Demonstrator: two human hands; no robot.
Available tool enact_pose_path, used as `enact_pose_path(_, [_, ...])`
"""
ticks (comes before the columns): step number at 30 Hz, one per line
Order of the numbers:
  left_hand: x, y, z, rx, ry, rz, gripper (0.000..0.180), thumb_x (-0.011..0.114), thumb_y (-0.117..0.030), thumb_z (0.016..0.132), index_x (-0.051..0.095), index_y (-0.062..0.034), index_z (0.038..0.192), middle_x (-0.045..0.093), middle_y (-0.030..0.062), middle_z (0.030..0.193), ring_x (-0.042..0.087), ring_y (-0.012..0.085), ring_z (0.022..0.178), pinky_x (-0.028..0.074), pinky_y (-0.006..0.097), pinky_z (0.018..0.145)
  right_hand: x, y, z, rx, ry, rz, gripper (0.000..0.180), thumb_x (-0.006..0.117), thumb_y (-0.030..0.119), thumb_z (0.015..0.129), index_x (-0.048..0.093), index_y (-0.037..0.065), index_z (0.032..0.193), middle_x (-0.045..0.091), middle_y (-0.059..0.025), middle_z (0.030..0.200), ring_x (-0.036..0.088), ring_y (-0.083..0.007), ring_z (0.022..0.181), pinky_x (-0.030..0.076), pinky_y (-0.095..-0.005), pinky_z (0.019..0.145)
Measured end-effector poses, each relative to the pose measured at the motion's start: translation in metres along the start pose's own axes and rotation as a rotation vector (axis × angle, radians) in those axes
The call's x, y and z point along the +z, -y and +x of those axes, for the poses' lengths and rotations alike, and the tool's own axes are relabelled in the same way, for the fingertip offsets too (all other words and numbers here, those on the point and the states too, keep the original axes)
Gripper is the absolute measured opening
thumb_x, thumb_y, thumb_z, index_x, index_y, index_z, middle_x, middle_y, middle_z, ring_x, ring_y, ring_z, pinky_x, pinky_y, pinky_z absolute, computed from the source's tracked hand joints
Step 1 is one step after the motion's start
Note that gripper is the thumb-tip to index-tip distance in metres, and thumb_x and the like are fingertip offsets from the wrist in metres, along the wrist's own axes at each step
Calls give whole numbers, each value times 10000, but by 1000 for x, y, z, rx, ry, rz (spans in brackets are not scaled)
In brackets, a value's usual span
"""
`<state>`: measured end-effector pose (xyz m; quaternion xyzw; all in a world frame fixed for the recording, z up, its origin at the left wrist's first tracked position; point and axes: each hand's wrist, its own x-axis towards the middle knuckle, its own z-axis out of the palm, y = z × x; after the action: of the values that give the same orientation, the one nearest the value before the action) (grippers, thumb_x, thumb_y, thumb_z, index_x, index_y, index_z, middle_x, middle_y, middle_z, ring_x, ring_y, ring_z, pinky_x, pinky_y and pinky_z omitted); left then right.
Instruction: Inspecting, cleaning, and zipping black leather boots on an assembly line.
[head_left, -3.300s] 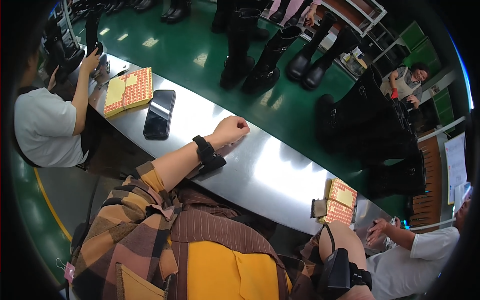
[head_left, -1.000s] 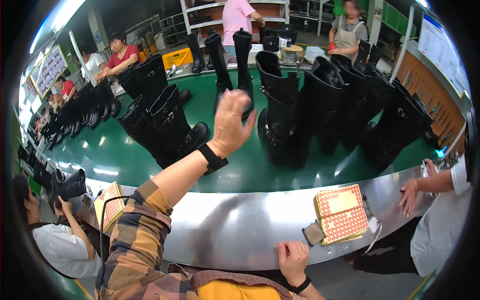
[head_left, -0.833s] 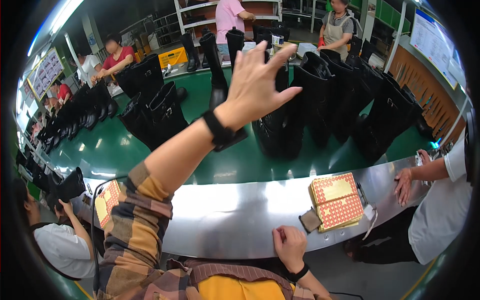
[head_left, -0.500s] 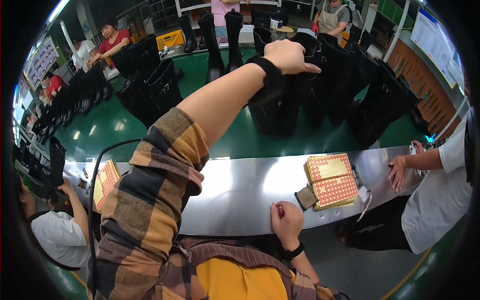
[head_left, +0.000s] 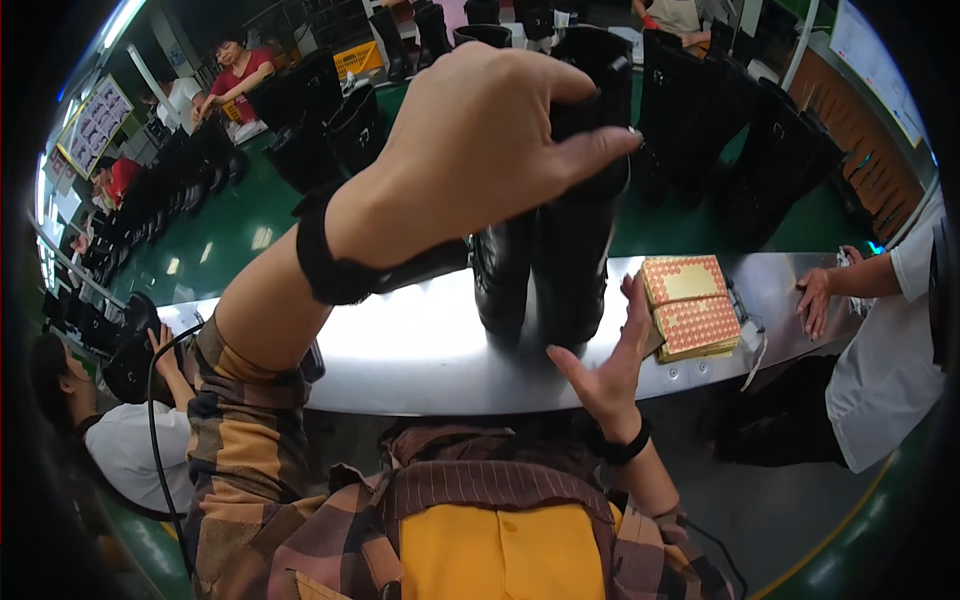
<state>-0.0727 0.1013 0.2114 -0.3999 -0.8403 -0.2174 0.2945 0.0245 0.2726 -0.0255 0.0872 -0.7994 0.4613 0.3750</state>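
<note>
My left hand (head_left: 470, 150) reaches across from the left and grips a pair of tall black boots (head_left: 575, 260) near their upper shafts. Its thumb lies across the front of the leather, while the hand itself hides part of the shafts. The boots stand or hang just over the metal table edge, toes toward me; contact with the metal is hard to make out. Beside the toes, on the right, my right hand (head_left: 612, 370) is open, thumb and fingers spread, holding nothing.
A stack of gold sheets with red round stickers (head_left: 690, 305) lies right of my right hand. More black boots (head_left: 700, 130) stand on the green table (head_left: 420, 275) behind. Co-workers are at left, right and across; one person's hand (head_left: 815, 300) rests at the right edge.
My left hand has come nearer, drawing the pair of boots from the group onto the metal edge. My right hand has opened from a loose curl and risen toward them.
</note>
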Motion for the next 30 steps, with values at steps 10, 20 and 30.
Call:
enact_pose_path(10, [-66, -8, -79, -171, -129, 45, 512, 837, -112, 736, 631, -77, 1204, 564, -72, 614, 337, 6, 528, 290, 164, 525, 11, -11, 31, 167, -136, 243, 235, 682, 53, 895, 643, -48, 1103, 702, -90, 1019, 630, -142, 897, 477, -259, 819])
enact_pose_path(20, [-99, 9, -119, -213, 54, -47, 328, 858, -87, 637, 669, -28, 899, 526, -1, 684, 423, 121, 649, 344, 275, 608, -12, -3, 5, -103, -382, -30, 302, 706, 123, 864, 582, -31, 1093, 623, -95, 965, 590, -216, 881, 468, -336, 856])
enact_pose_path(30, [-131, 4, -132, 106, 527, -284, 383, 848, -316, 583, 794, -144, 920, 385, -44, 674, 352, 198, 727, 283, 324, 655, 74, 64, 40, 275, 487, 695, 554, 546, 312, 980, 375, 67, 1447, 514, -172, 1323, 517, -240, 1215, 395, -351, 1012])
